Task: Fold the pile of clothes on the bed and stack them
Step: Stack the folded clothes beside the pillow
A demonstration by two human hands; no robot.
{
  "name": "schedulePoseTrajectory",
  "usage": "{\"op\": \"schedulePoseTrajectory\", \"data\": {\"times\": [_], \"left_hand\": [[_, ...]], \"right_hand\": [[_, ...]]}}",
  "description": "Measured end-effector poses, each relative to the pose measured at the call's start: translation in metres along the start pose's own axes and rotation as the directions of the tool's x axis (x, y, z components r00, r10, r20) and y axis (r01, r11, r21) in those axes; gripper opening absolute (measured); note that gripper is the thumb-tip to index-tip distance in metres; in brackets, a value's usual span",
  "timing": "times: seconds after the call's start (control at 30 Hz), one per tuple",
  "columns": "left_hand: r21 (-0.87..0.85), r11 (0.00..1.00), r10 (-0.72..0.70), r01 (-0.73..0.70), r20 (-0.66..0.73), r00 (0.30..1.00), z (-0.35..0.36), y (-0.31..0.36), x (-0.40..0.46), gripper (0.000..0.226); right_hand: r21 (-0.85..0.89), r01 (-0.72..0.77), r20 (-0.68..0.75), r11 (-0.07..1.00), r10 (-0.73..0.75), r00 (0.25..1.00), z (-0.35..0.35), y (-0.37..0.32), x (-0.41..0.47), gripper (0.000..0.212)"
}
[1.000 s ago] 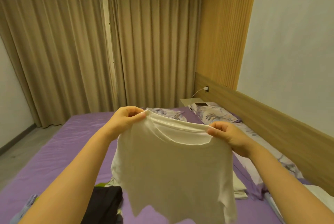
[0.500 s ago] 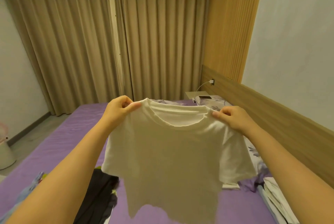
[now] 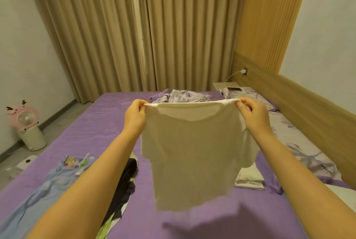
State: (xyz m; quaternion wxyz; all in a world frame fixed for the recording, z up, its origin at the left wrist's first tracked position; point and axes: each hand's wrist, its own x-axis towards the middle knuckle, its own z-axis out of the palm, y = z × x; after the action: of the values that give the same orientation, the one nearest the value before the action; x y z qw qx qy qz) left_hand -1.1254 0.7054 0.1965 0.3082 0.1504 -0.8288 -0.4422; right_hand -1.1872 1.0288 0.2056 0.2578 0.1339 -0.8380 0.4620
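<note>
While the left hand (image 3: pixel 135 117) and right hand (image 3: pixel 252 115) each pinch a shoulder of the white T-shirt (image 3: pixel 194 154), it hangs in the air above the purple bed (image 3: pixel 92 128), its soft hem clear of the sheet. Bare sheet lies beyond it (smooth, flat); black clothes (image 3: pixel 125 184) and blue jeans (image 3: pixel 48 186) lie at the left, a folded white piece (image 3: pixel 249 179) at the right.

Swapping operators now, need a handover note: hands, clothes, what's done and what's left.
Left hand: pinches one shoulder of the white T-shirt.
Right hand: pinches the other shoulder; the shirt hangs spread out above the bed.
Done: a folded white garment lies on the bed to the right.
Left: fold and stack the shirt, then the light blue jeans and the dark garment, both lying unfolded on the left.
</note>
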Motion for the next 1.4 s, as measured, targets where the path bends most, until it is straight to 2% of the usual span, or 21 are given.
{"op": "schedulePoseTrajectory", "data": {"times": [0.13, 0.23, 0.33, 0.43, 0.5, 0.63, 0.77, 0.87, 0.97, 1.2, 1.3, 1.4], "left_hand": [[0.003, 1.000, -0.016, 0.016, -0.061, 0.998, 0.017, -0.010, -0.021, 0.027], [0.140, 0.989, 0.051, -0.039, -0.087, 0.995, 0.020, -0.027, -0.037, 0.030], [0.315, 0.936, 0.171, -0.160, -0.008, 0.985, 0.015, -0.045, -0.048, 0.034], [0.423, 0.861, 0.287, -0.283, 0.055, 0.956, 0.007, -0.050, -0.044, 0.029], [0.445, 0.830, 0.339, -0.336, 0.075, 0.938, 0.005, -0.046, -0.035, 0.026], [0.391, 0.846, 0.357, -0.363, 0.090, 0.930, 0.010, -0.046, -0.012, 0.024], [0.382, 0.876, 0.234, -0.296, 0.199, 0.952, 0.028, -0.079, 0.007, 0.027], [0.388, 0.898, 0.073, -0.208, 0.335, 0.939, 0.055, -0.119, 0.006, 0.027], [0.400, 0.910, -0.084, -0.108, 0.433, 0.898, 0.084, -0.165, -0.006, 0.025], [0.408, 0.909, -0.322, 0.090, 0.548, 0.772, 0.143, -0.259, -0.021, 0.021], [0.424, 0.892, -0.396, 0.157, 0.565, 0.724, 0.169, -0.292, -0.018, 0.022], [0.425, 0.883, -0.431, 0.202, 0.561, 0.707, 0.194, -0.319, -0.014, 0.019]], "right_hand": [[0.005, 0.006, -0.019, 1.000, -0.006, 1.000, -0.004, 0.014, -0.011, 0.017], [-0.007, -0.048, 0.108, 0.999, 0.049, 0.993, -0.012, 0.033, -0.019, 0.015], [-0.031, -0.074, 0.221, 0.997, 0.079, 0.972, -0.019, 0.052, -0.025, 0.011], [-0.014, -0.082, 0.264, 0.997, 0.083, 0.961, -0.021, 0.059, -0.024, 0.008], [-0.008, -0.091, 0.262, 0.996, 0.090, 0.961, -0.018, 0.061, -0.017, 0.011], [-0.002, -0.118, 0.292, 0.993, 0.114, 0.950, 0.000, 0.064, -0.001, 0.012], [-0.014, -0.186, 0.348, 0.983, 0.179, 0.920, 0.036, 0.079, -0.001, 0.016], [-0.115, -0.249, 0.443, 0.962, 0.274, 0.854, 0.074, 0.105, -0.017, 0.018], [-0.234, -0.295, 0.499, 0.926, 0.375, 0.781, 0.114, 0.134, -0.042, 0.022], [-0.413, -0.431, 0.469, 0.802, 0.593, 0.654, 0.192, 0.198, -0.087, 0.020], [-0.465, -0.471, 0.456, 0.750, 0.659, 0.599, 0.219, 0.225, -0.096, 0.019], [-0.506, -0.494, 0.449, 0.707, 0.705, 0.549, 0.241, 0.251, -0.099, 0.018]]}}
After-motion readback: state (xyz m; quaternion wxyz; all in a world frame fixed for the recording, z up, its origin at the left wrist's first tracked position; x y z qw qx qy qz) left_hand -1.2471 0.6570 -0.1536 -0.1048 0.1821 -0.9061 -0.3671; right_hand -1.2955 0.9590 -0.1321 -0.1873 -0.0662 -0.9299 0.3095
